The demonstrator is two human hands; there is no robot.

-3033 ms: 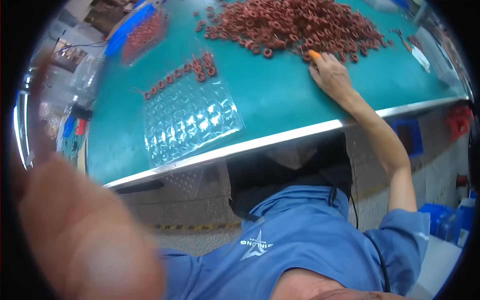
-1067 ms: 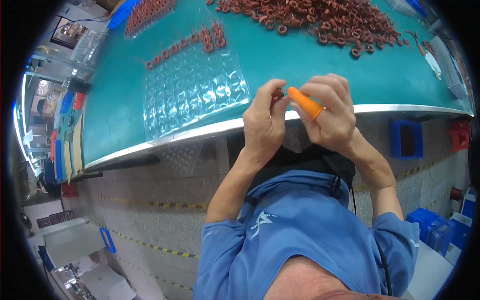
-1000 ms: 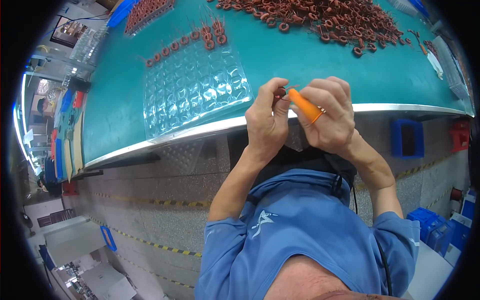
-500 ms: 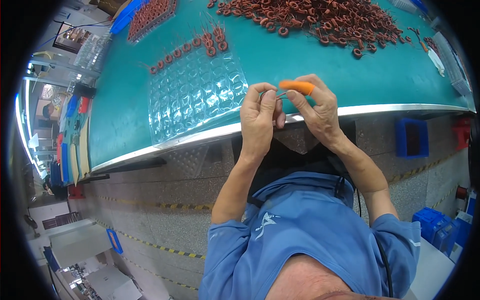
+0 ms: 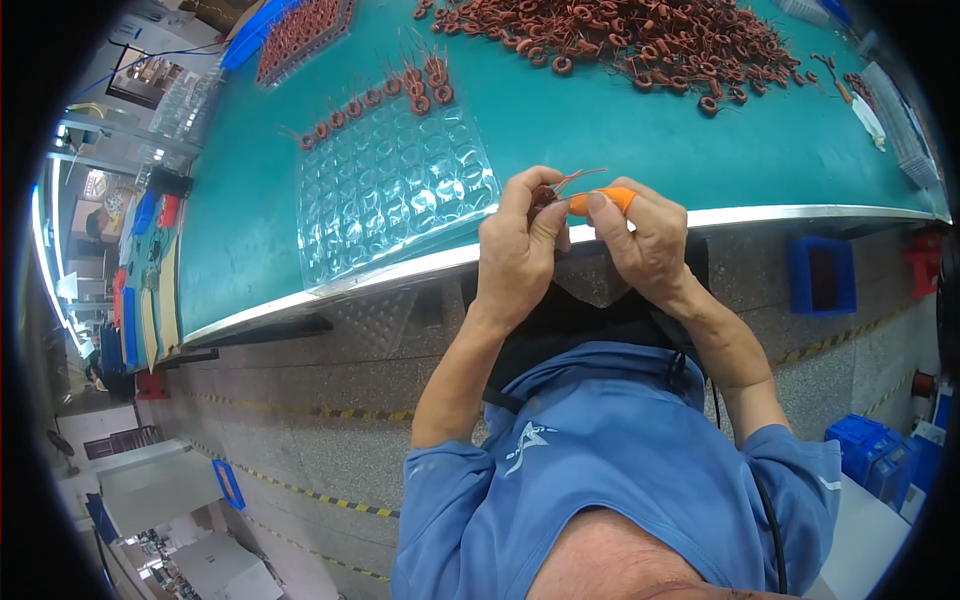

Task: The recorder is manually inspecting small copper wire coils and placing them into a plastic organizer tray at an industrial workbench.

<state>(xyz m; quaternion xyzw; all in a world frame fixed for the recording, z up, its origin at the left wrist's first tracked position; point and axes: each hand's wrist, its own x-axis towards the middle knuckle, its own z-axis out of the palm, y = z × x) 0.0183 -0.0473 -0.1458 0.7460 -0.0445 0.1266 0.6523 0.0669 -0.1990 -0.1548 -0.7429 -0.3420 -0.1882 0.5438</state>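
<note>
My left hand (image 5: 517, 246) is closed around a toroidal coil (image 5: 543, 196), pinching it between thumb and fingers just above the table's front edge. Thin reddish wire leads (image 5: 583, 174) stick out of the coil to the right. My right hand (image 5: 648, 232) wears an orange finger cot (image 5: 613, 198) and pinches with thumb and index finger at one of these leads; the fingertips hide its end. To the left lies a clear blister tray (image 5: 385, 205) with round pockets. Several coils (image 5: 372, 98) with upright leads sit along its far side.
A big heap of coils (image 5: 640, 45) covers the far part of the green table (image 5: 250, 200). A filled coil tray (image 5: 300, 38) stands far left beside a blue bin (image 5: 250, 35). At the right lie a white-and-orange tool (image 5: 866, 118) and stacked clear trays (image 5: 900, 125).
The coil has come into view in my left fingers, its leads now pointing up and right. My right hand has shifted slightly right and down, its orange-covered finger lower against the thumb.
</note>
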